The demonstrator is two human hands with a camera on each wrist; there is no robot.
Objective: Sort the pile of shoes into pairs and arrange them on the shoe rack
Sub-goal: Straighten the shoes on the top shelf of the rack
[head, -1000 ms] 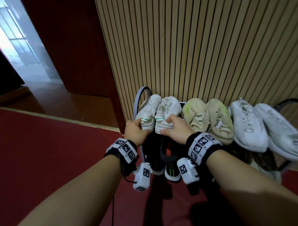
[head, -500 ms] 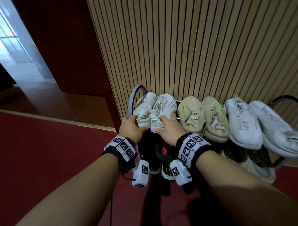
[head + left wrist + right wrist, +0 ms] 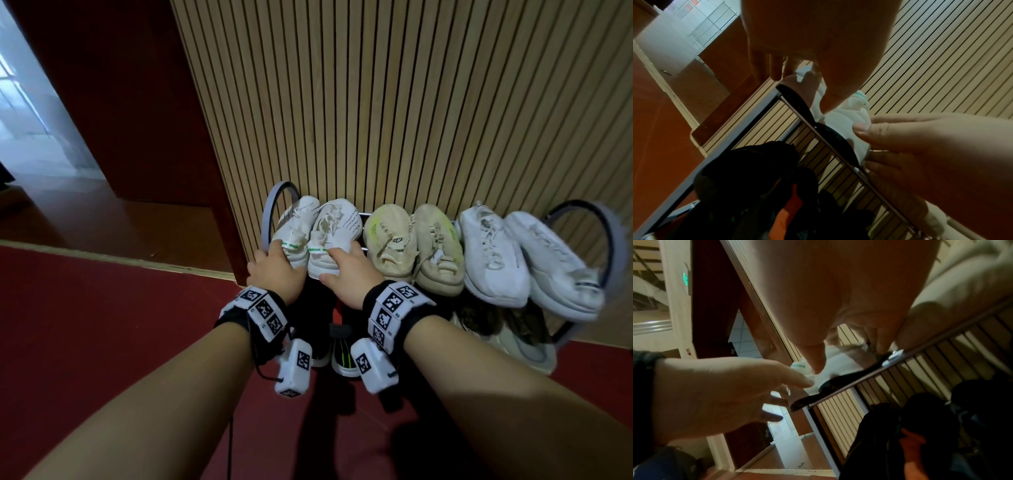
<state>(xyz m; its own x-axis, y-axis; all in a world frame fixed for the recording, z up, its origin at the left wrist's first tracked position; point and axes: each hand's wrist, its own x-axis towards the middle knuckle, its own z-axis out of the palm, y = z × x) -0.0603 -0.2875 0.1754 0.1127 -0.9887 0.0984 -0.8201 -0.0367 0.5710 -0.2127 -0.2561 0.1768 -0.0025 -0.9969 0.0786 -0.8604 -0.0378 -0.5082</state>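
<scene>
While both hands are working at the left end of the shoe rack (image 3: 274, 205), the white pair with green heel tabs is sitting on the top tier, soles over the front rail (image 3: 838, 151) and toes toward the slatted wall (image 3: 411, 102). The left hand (image 3: 274, 274) is resting with curled fingers on the heel of the left shoe of that pair (image 3: 297, 233); the right hand (image 3: 346, 274) is holding the heel of the right shoe of that pair (image 3: 334, 236), thumb on one side and fingers on the other, as the left wrist view confirms.

Compared with one second ago, the two shoes are lying slightly further back on the tier and closer together, and the hands have followed them; the grip has not changed. This is indicating that final alignment of the pair is under way, not a new pick.

A beige pair (image 3: 411, 246) and a second white pair (image 3: 524, 257) are standing beside it on the same tier. Dark shoes (image 3: 339, 356) are occupying the lower tier; whether they are paired cannot be determined. No loose pile is in view, so the task is probably nearing completion. Release is the likely next step.
</scene>
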